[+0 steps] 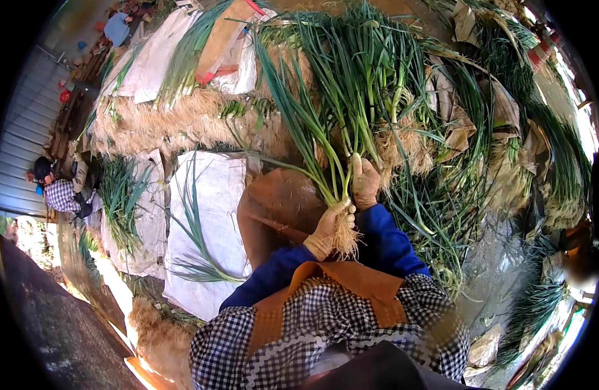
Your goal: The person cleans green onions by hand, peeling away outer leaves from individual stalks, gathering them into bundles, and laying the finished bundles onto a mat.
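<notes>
My left hand point(328, 231), in a pale tan glove, is closed round the lower stems of a small bunch of green onions point(319, 140). Their roots point(346, 239) hang below the fist and the dark green leaves fan up and to the left. My right hand point(364, 182), also gloved, is closed just above and to the right, its thumb against a green onion stalk beside the bunch. The fingertips of this hand are partly hidden. Just beyond both hands lies a big heap of green onions point(371, 58) with tangled roots point(403, 146).
A white sack point(205, 214) at my left carries a few onions point(195, 221). Behind it runs a long row of rooted bunches point(163, 123). Loose leaves point(429, 227) litter the ground at right. Two other people, one in a checked top point(62, 195), one in blue point(117, 29), are at far left.
</notes>
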